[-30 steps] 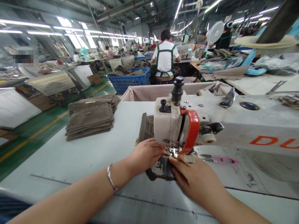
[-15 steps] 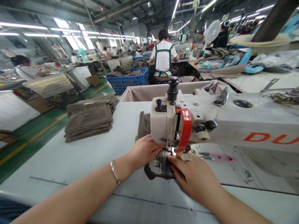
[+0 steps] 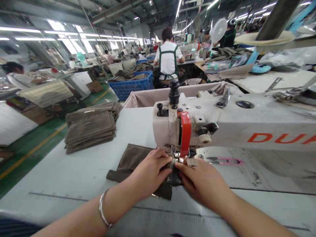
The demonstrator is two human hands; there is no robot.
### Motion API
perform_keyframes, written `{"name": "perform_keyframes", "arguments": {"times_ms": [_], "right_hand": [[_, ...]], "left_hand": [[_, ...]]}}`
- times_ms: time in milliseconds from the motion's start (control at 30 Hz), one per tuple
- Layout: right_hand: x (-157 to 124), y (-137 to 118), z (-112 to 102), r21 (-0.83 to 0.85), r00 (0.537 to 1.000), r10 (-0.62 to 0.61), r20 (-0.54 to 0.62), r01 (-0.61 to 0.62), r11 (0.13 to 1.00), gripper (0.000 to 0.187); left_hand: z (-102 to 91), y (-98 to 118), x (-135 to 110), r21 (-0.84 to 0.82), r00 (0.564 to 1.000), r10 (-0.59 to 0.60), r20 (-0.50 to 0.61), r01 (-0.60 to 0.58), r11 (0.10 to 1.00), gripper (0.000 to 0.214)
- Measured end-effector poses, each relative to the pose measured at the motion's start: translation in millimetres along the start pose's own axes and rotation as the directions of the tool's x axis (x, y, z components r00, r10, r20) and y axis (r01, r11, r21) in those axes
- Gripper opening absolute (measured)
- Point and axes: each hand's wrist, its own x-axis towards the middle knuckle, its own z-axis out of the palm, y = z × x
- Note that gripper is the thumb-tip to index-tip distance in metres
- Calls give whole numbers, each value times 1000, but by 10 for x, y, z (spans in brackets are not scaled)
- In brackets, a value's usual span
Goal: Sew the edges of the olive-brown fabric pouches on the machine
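The broad, pale white worktable (image 3: 74,177) filled the foreground, and right across it stretched the big off-white metal sewing machine (image 3: 237,121) with orange-red lettering! Beyond it sat a person in a white shirt and green straps (image 3: 168,56), back to us, beside the blue slatted plastic crate (image 3: 138,86) heaped with brown cloth.

Over on the table's left, a neat stack of flat brown fabric pieces (image 3: 91,126)! And centre stage, the single brown fabric piece (image 3: 135,156), flat on the table just left of the needle, its right edge in by the presser foot.

Here was the left hand (image 3: 154,171), laid over that piece, fingers curled, index finger and thumb only narrowly parted; whether they pinched the cloth, I couldn't tell. The right hand (image 3: 197,174) came in opposite, fingers together, tips right at the foot, its grip hidden too!

Above them, the curved red guard (image 3: 185,133); to the right, pink-handled metal snips (image 3: 229,159); on the left wrist, a slim silver bangle (image 3: 101,209).
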Motion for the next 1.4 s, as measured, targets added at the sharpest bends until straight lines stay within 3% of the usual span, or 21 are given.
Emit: {"name": "perform_keyframes", "arguments": {"times_ms": [200,367,567,767,1000,1233,1400], "right_hand": [[-37,29,-61,42,994,-101,29,100,994,25],[-71,35,-147,88,973,-222,69,216,972,24],[-95,-14,-154,87,970,-228,83,221,971,22],[-121,-24,-73,98,976,-216,-9,216,971,31],[-122,-27,-24,93,980,-186,-63,192,977,33],[-79,-6,12,113,995,-92,-32,95,989,41],[-44,26,18,80,998,-55,11,54,995,36]], "left_hand": [[-58,100,-403,65,990,26,141,-35,997,65],[154,306,-578,152,996,38,83,-50,987,67],[181,349,-531,149,987,157,41,-162,975,51],[179,326,-512,110,977,210,17,-211,971,44],[133,178,-397,48,973,224,48,-227,973,46],[85,12,-175,16,958,286,33,-286,958,39],[72,-104,-44,10,950,313,17,-313,950,37]]}}
